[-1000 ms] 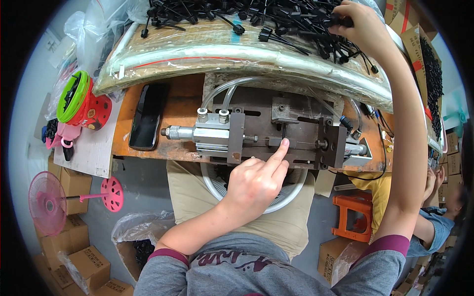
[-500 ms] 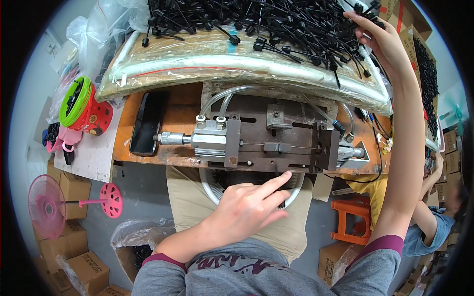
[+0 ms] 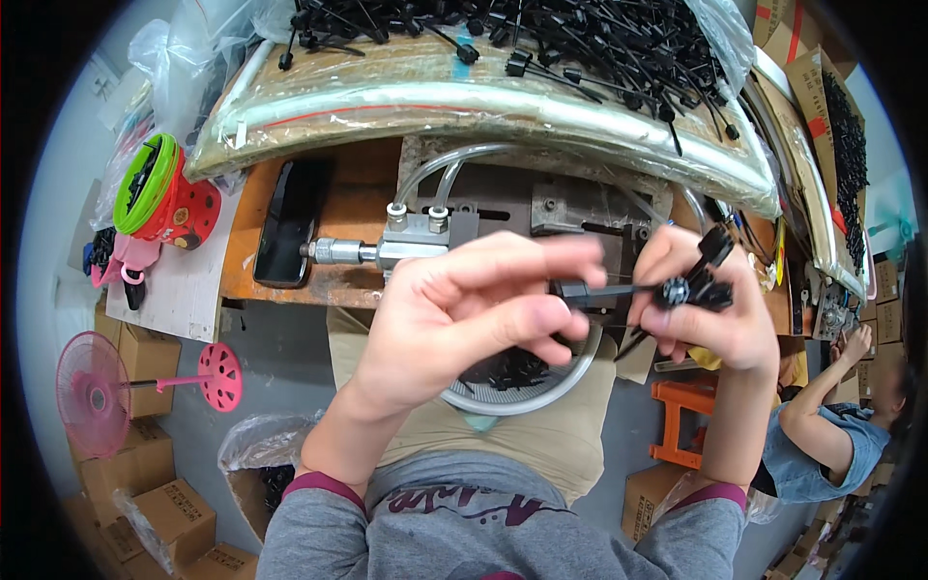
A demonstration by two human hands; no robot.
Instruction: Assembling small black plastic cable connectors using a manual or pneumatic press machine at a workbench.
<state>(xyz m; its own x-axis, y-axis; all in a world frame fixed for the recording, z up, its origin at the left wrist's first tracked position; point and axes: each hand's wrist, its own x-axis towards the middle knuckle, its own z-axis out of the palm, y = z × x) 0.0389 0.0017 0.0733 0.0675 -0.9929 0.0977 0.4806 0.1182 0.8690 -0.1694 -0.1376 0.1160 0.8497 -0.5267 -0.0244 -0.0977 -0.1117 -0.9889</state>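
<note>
My right hand (image 3: 710, 324) is closed round several black plastic stems with ribbed, knob-like heads (image 3: 674, 291), held above the right part of the bench fixture. From them one stem points left toward my left hand (image 3: 454, 314). That hand is open, with thumb and fingers apart around the stem's end; the fingertips are blurred, and no grip on it shows. Behind both hands lies the metal clamping fixture (image 3: 416, 242) with its air cylinder and clear hoses, its middle mostly hidden. A white-rimmed basket (image 3: 517, 401) with black pieces in it sits below, over my lap.
A plastic-wrapped tray (image 3: 406, 111) heaped with black stems (image 3: 599, 43) stands behind the fixture. At left are a phone (image 3: 290, 227), a red and green bucket (image 3: 174, 203) and a pink fan (image 3: 94, 394). An orange stool (image 3: 677, 420) and another person (image 3: 822, 440) are at right.
My right hand has come down from the heap to the fixture, bringing several black stems. My left hand has risen from the basket toward it.
</note>
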